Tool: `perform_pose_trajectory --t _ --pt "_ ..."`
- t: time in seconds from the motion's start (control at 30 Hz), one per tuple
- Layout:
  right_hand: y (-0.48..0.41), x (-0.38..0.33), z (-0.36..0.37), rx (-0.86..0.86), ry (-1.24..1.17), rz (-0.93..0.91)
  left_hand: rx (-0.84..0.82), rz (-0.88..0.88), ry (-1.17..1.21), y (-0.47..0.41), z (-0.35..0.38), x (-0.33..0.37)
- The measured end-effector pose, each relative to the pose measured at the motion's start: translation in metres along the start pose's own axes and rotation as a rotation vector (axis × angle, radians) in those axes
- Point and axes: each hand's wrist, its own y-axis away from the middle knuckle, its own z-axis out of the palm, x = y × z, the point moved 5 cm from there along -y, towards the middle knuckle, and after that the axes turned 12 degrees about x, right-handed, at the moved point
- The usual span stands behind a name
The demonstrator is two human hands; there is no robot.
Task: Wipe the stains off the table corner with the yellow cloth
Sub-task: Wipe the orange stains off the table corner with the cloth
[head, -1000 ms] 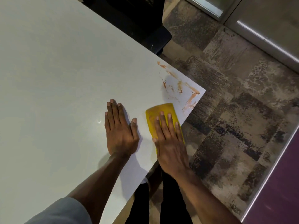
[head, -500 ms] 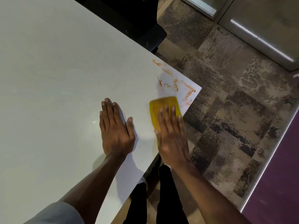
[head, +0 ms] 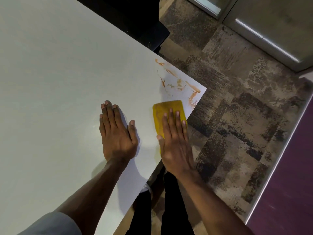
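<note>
Orange-brown stains (head: 179, 82) streak the right corner of the white table (head: 59, 73). A folded yellow cloth (head: 162, 111) lies flat on the table just below the stains, near the table's right edge. My right hand (head: 176, 139) presses flat on the cloth's near half, fingers straight and together, so part of the cloth is hidden under it. My left hand (head: 116, 133) rests palm down on the bare table to the left of the cloth, fingers spread, holding nothing.
A black chair (head: 140, 24) stands behind the table's far edge. Patterned brown carpet (head: 237, 124) covers the floor to the right. A purple surface (head: 291, 184) borders the lower right. My dark trouser legs (head: 169, 209) show below the table edge.
My right hand has pushed the cloth forward toward the stained corner. My left hand has stayed flat on the table. The stains look the same.
</note>
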Motion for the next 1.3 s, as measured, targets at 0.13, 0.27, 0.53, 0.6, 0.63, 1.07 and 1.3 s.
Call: perform_pose_trajectory --t 0.13,0.27,0.53,0.6,0.63,1.07,1.3 --pt "-0.055 0.029 -0.005 0.012 0.021 0.028 0.01 0.005 -0.009 0.001 0.001 -0.001" --pt "-0.047 0.021 -0.006 0.023 -0.013 0.033 0.007 0.002 -0.008 0.001 -0.001 0.0" --pt "-0.012 0.001 -0.005 -0.029 -0.033 -0.163 0.011 -0.013 0.012 0.001 -0.003 0.002" --pt "-0.044 0.011 -0.005 -0.016 -0.013 -0.174 0.02 -0.011 0.014 0.001 -0.003 0.002" --pt "-0.058 0.014 -0.004 -0.017 -0.004 -0.164 0.021 -0.014 0.015 0.001 -0.003 0.002" --pt "-0.032 -0.001 -0.005 -0.041 0.012 -0.218 0.035 -0.015 0.028 0.002 0.0 -0.001" --pt "-0.078 -0.003 -0.004 -0.091 0.022 -0.201 0.03 -0.022 0.02 0.002 -0.002 0.001"
